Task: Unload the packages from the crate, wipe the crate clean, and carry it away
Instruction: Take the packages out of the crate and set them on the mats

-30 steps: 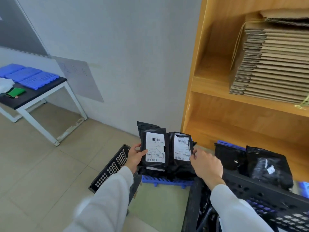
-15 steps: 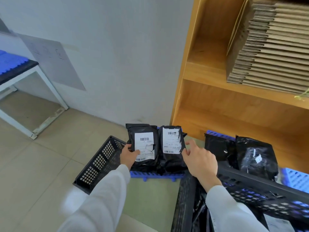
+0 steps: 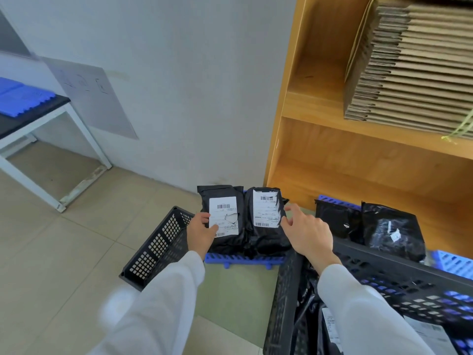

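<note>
Two labelled packages (image 3: pixel 243 221) upright at blue pallet (image 3: pixel 245 259) edge, left hand (image 3: pixel 201 230) gripping one, right hand (image 3: pixel 305 233) spread, loose.

The packages (image 3: pixel 245 221) were glossy, crinkled black plastic with matt white paper labels (image 3: pixel 223 217), standing on a ribbed blue plastic mat (image 3: pixel 244 260). The crate (image 3: pixel 384 275) was matt black perforated plastic. The shelf (image 3: pixel 332 149) looked like smooth orange-toned wood, stacked with rough brown cardboard (image 3: pixel 414 67).
</note>
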